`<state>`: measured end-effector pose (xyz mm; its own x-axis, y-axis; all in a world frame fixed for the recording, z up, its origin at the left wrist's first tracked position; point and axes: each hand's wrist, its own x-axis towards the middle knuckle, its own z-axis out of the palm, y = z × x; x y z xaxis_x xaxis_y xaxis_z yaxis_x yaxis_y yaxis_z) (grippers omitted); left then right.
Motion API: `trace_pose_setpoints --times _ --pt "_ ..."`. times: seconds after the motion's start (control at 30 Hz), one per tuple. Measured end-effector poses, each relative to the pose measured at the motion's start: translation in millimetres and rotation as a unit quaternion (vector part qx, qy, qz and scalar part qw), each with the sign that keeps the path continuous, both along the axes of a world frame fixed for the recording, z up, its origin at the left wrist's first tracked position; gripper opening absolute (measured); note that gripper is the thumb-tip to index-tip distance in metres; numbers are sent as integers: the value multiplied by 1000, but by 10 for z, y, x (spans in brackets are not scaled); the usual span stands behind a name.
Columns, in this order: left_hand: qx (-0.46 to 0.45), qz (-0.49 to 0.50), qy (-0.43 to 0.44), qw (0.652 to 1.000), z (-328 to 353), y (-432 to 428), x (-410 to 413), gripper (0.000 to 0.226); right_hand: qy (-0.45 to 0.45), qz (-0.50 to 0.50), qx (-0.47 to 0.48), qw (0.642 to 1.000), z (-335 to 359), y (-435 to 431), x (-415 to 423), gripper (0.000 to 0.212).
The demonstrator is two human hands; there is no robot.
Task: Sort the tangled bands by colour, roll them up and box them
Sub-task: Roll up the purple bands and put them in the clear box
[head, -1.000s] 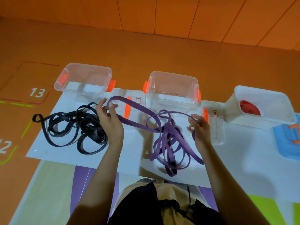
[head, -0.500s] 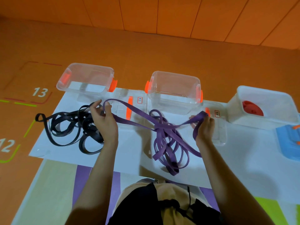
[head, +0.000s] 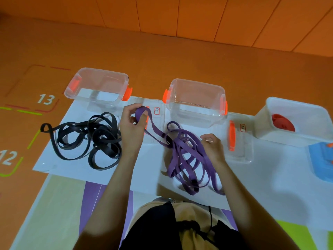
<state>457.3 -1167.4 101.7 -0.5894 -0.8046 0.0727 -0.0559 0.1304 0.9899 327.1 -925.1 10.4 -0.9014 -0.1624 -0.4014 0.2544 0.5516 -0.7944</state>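
— What's the ground like on your end?
— I'm looking down on a white sheet [head: 144,168] spread over an orange floor [head: 162,58], with an orange panelled wall [head: 180,13] behind it. The floor has numbers painted on it at my left, 13 [head: 46,99] and 12 [head: 8,157]. Nearer me, a mat [head: 59,204] in beige, purple and green panels shows from under the sheet.
— And the bands?
— The purple bands [head: 185,159] lie in a loose tangle mid-sheet, on my side of the middle clear box [head: 198,81]. One strand rises leftward to my left hand [head: 132,127], which pinches a folded end of it between thumb and fingers. My right hand [head: 212,147] sits with curled fingers at the tangle's right edge; I can't tell whether it grips a strand. The black bands [head: 90,138] lie heaped just left of my left wrist, near the left clear box [head: 100,71].
— Anything in the way?
— My left hand covers part of a clear lid [head: 160,120] with an orange handle. A second lid [head: 241,147] lies just right of my right hand. At far right stand a white box [head: 297,105] holding a red disc [head: 282,122] and something blue [head: 322,163], cut by the frame.
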Motion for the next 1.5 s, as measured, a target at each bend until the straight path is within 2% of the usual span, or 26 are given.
trace_pose_setpoints --times 0.03,0.1,0.17,0.2,0.27,0.3,0.37,0.43,0.5,0.7,0.77,0.83,0.93,1.0,1.07,1.13,1.23,1.3,1.33,1.4,1.5 --pt "0 -12 6 1000 39 20 -21 23 24 3 -3 1000 13 -16 25 20" --pt "-1 -35 21 999 118 61 -75 22 35 75 -33 996 12 -61 96 16" --pt "-1 -65 33 997 180 107 -141 23 -44 193 -34 980 -11 -120 178 3" --pt "1 -82 33 996 198 135 -174 23 -97 246 -8 964 -29 -163 235 10" --pt "2 -112 27 993 218 197 -229 24 -158 310 71 935 -135 -261 376 36" --pt "1 -125 24 992 220 225 -248 24 -146 317 103 932 -209 -305 453 42" --pt "4 -143 19 990 205 266 -254 24 -76 282 135 947 -352 -361 581 33" --pt "11 -147 15 989 175 265 -235 24 -53 211 125 968 -410 -362 624 22" --pt "14 -141 11 990 139 231 -200 24 -55 154 103 981 -422 -339 581 23" --pt "46 -98 18 994 98 114 -88 26 -148 169 72 972 -451 -369 550 53" --pt "52 -93 28 994 124 101 -70 26 -106 173 95 975 -503 -407 604 58" --pt "51 -88 32 994 148 89 -52 28 -75 175 117 975 -525 -404 645 49" --pt "42 -87 30 995 165 60 -11 29 -123 87 43 988 -447 -364 577 19" --pt "33 -90 25 995 153 44 15 26 -169 11 -48 984 -282 -360 440 12" --pt "24 -85 13 996 150 41 35 22 -179 -25 -125 976 -40 -351 256 14" --pt "12 -76 8 997 170 44 45 21 -150 -28 -160 975 247 -306 77 13" --pt "-17 -75 18 997 226 35 40 21 -70 22 -192 979 718 -211 -94 9" --pt "-38 -81 22 996 292 41 26 19 -38 31 -213 976 1027 -184 -188 16" --pt "-48 -84 23 995 332 51 19 19 -52 12 -239 970 1161 -176 -230 18" --pt "-63 -87 31 994 423 69 2 20 -90 -6 -289 953 1367 -148 -308 5" --pt "-76 -81 48 993 571 74 -20 21 -88 40 -319 943 1558 -109 -354 7"
